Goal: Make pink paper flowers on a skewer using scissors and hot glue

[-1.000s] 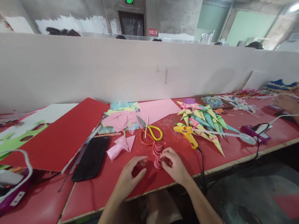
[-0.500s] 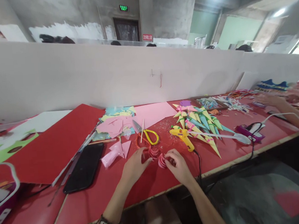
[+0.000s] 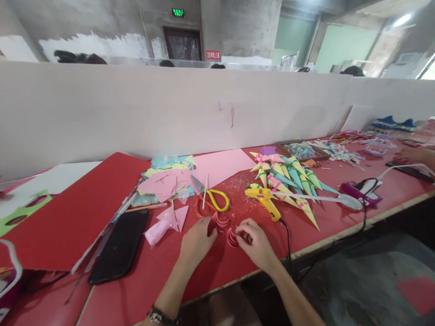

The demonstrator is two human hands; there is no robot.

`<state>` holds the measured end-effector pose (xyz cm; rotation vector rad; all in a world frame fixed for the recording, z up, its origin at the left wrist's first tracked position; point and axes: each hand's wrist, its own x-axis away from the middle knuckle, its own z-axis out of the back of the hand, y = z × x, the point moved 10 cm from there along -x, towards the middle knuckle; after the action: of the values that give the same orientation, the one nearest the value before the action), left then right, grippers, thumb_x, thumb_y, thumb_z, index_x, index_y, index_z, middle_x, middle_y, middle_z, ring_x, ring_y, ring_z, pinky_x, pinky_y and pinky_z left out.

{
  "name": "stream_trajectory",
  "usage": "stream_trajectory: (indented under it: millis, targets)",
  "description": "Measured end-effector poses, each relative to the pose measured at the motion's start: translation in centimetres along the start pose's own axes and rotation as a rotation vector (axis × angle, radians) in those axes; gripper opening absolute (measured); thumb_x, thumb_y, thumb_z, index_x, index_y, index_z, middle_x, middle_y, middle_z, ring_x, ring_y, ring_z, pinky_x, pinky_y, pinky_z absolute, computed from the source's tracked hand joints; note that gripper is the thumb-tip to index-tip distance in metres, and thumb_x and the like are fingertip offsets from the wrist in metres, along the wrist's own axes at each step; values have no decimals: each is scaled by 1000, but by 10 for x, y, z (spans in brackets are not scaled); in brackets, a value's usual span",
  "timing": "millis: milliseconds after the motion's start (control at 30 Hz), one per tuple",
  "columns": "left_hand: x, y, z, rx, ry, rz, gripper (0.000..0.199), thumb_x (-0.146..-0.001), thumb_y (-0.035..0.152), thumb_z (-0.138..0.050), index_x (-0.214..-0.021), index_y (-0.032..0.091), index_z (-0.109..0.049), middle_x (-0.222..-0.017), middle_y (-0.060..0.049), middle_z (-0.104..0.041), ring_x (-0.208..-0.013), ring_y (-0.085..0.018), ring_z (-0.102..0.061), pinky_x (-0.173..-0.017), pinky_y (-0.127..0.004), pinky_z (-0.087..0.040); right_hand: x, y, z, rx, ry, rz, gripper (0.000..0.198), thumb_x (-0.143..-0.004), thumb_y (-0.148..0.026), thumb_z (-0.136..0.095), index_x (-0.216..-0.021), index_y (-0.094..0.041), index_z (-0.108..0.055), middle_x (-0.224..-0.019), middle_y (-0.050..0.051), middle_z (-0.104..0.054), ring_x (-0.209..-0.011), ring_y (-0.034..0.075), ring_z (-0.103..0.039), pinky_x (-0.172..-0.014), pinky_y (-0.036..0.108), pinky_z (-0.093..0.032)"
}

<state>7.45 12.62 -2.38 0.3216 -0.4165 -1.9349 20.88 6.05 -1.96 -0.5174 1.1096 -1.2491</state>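
Observation:
Two small red-and-pink striped curls, which look like coiled paper strips, are between my hands over the red tabletop. My left hand (image 3: 196,241) has its fingers bent around the edge of the farther curl (image 3: 221,221); its fingertips are partly hidden. The nearer curl (image 3: 231,237) is pinched between the thumb and fingers of my right hand (image 3: 257,241). Just beyond them lie scissors (image 3: 219,201) with yellow and orange handles and a thin pale stick (image 3: 205,190). To the right of my right hand rests a yellow hot glue gun (image 3: 263,199) with a long translucent glue stick.
Yellow and blue paper cones (image 3: 296,177) are piled behind the glue gun. On the left are a black phone (image 3: 119,246), a red sheet (image 3: 74,214) and pink paper scraps (image 3: 162,185). A purple power strip (image 3: 359,194) and another person's arm (image 3: 434,161) are at right.
The view has shifted slightly. My hands stay at the two curls, with only small finger movements. At the right, the other person's hand has moved lower, near a dark phone-like object.

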Motion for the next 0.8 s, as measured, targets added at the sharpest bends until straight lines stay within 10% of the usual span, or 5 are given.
stream_trajectory:
  millis: [800]
  targets:
    - [45, -57, 45, 109, 285, 72, 26, -75, 28, -39, -81, 18, -63, -77, -5, -71, -66, -18, -64, -61, -24, -47, -21, -21, -46, -17, -268, 53, 19, -72, -7, -50, -80, -20, -62, -86, 1, -48, -60, 8, -48, -59, 21, -42]
